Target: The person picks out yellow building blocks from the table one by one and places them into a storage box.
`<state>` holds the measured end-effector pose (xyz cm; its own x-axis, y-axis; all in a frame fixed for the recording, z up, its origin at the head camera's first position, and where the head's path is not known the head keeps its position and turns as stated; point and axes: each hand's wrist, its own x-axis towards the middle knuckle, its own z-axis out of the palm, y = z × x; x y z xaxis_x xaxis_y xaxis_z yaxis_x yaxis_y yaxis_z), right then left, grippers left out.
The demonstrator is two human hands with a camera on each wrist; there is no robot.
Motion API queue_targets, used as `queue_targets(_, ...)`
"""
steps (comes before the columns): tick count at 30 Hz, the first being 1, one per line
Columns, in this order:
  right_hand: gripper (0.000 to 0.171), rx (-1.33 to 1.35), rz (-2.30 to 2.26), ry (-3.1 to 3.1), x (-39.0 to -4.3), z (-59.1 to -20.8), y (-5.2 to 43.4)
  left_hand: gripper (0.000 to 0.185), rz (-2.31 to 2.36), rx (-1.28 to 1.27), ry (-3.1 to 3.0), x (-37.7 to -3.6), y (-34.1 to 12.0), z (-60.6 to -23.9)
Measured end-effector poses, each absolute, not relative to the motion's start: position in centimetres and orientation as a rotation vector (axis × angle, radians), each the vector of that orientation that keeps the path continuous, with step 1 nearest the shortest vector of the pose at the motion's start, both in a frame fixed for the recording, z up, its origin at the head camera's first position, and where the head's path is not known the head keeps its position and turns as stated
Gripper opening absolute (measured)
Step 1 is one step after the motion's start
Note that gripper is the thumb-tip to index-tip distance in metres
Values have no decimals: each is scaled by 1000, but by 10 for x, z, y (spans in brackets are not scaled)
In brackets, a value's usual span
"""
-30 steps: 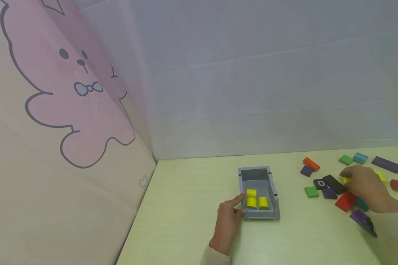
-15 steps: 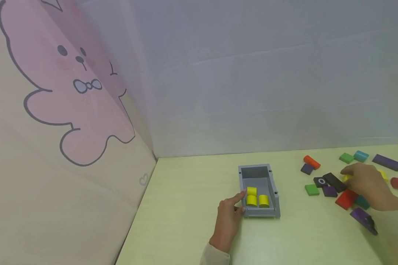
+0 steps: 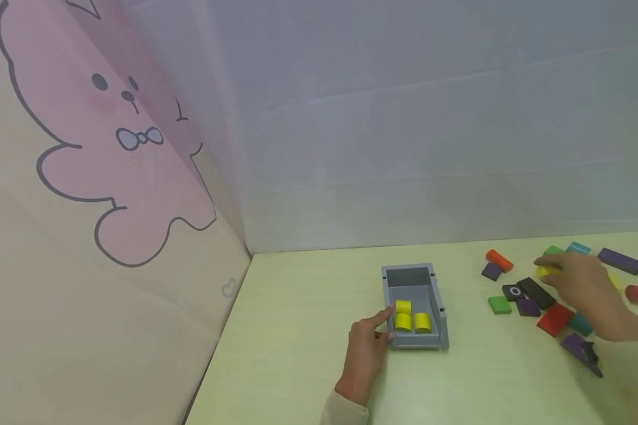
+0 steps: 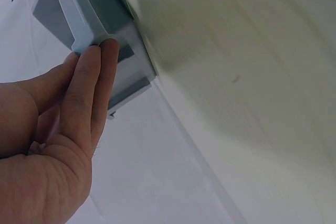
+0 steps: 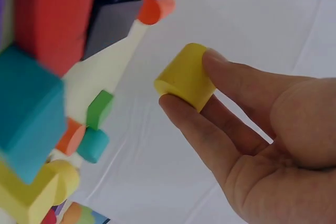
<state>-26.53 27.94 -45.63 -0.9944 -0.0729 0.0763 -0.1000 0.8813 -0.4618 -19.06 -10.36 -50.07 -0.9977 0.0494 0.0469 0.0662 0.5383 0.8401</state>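
Note:
A grey rectangular bin (image 3: 417, 342) stands on the table with several yellow blocks (image 3: 422, 323) at its near end. My left hand (image 3: 365, 354) is at its left side, straight fingertips touching the rim near the front corner. The left wrist view shows those fingers (image 4: 79, 95) against the bin's edge (image 4: 86, 11). At the right, my right hand (image 3: 585, 286) pinches a yellow cylinder block (image 5: 186, 74) between thumb and fingertips. In the right wrist view, the block is lifted clear of the other pieces, held at its sides.
Scattered blocks lie around the right hand: a red block (image 3: 555, 320), a black block (image 3: 536, 293), a green block (image 3: 500, 305), an orange cylinder (image 3: 499, 260) and a long purple block (image 3: 621, 261). A teal block (image 5: 31, 108) shows close by. Cloth walls (image 3: 430, 147) border the table.
My right hand has lifted the yellow cylinder up from among the blocks and moved slightly left and away. The left hand stays at the bin.

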Motion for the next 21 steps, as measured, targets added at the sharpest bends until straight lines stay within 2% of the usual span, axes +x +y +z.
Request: queue_targets(21,40,196,866,-2961,-260,-440,234,60,-1485,-98,-2744,-191,-102,-501)
